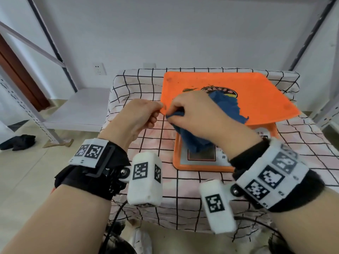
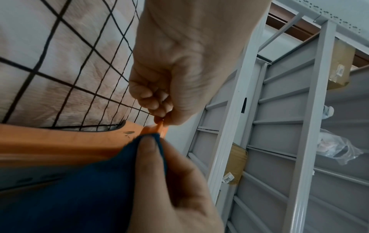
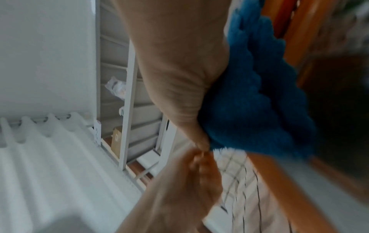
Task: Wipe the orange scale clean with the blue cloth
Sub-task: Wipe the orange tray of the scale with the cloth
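**Two hands at the corner of one scale**

Fingers (image 2: 151,100) of the left hand (image 1: 135,118) were curled, pinching the near-left corner of the orange scale (image 1: 247,94) tray. The right hand (image 1: 194,112) gripped the one blue cloth (image 1: 229,107), pressing it against that same corner. One scale stood on the checked tablecloth (image 1: 143,85), its tray carrying dark smudges near the centre logo. The cloth hung over the scale's display. Grey metal shelving (image 2: 279,126) stood beside the table, holding cardboard boxes (image 2: 237,164).
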Motion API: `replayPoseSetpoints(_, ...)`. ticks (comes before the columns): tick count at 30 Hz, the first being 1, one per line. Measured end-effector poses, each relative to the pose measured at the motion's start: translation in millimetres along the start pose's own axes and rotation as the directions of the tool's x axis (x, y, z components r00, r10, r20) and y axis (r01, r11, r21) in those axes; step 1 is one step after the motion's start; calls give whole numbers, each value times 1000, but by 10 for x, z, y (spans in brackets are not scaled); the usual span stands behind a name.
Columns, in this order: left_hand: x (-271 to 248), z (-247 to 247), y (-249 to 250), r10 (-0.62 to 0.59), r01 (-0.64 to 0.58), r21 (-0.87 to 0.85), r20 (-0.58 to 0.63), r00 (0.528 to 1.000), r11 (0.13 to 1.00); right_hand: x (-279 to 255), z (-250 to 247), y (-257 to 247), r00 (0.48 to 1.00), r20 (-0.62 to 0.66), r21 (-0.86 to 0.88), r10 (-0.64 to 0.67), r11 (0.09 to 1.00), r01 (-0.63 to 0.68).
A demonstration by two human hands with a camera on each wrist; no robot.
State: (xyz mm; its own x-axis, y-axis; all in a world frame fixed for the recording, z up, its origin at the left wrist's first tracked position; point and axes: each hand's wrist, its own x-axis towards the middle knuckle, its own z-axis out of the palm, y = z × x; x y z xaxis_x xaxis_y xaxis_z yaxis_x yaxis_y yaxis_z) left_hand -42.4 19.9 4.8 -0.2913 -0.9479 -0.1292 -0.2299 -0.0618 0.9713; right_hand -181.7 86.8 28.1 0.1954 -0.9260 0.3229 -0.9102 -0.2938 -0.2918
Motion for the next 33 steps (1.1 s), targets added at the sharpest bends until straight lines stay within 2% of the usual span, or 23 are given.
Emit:
replayPoseSetpoints(3, 7, 29, 13, -7, 7, 2, -18, 1000, 1000, -194, -273, 194, 995, 97, 131, 32, 990, -45)
replayPoseSetpoints(7, 10, 75, 33, -16, 16, 1, -70, 997, 1000, -452, -700, 577, 940, 283, 126, 193, 964, -235)
replayPoseSetpoints(11, 24, 118, 42, -11, 6, -50, -103, 995, 999, -521, -819, 733, 906, 314, 121, 283, 935, -334)
replayPoseSetpoints(13, 23, 158, 51, -21, 8, -104, -122, 992, 995, -442, -708, 664, 922, 272, 112, 274, 943, -313)
replayPoseSetpoints(17, 6, 255, 76, -42, 18, -139, -171, 984, 990, -176, -340, 436, 979, 105, 62, 177, 981, -184)
replayPoseSetpoints(19, 3, 292, 93, -51, 22, -151, -186, 981, 988, -87, -211, 336, 987, -10, 74, 160, 985, -158)
replayPoseSetpoints(21, 7, 294, 99, -67, 33, -174, -193, 979, 984, -72, -198, 304, 986, -52, 133, 157, 980, -149)
replayPoseSetpoints(23, 13, 276, 93, -69, 38, -175, -177, 982, 984, -128, -313, 370, 993, 46, 71, 113, 991, -116)
replayPoseSetpoints(25, 16, 245, 85, -65, 39, -163, -152, 986, 986, -230, -499, 478, 978, 171, -37, 122, 992, -118)
replayPoseSetpoints(28, 32, 180, 70, -59, 39, -161, -121, 991, 986, -392, -677, 617, 959, 208, -147, 195, 975, -167)
replayPoseSetpoints(31, 38, 137, 57, -60, 43, -157, -107, 992, 987, -489, -613, 561, 953, 221, -26, 207, 978, -207)
replayPoseSetpoints(33, 29, 124, 43, -40, 26, -132, -102, 994, 991, -442, -470, 462, 955, 255, 9, 153, 987, -161)
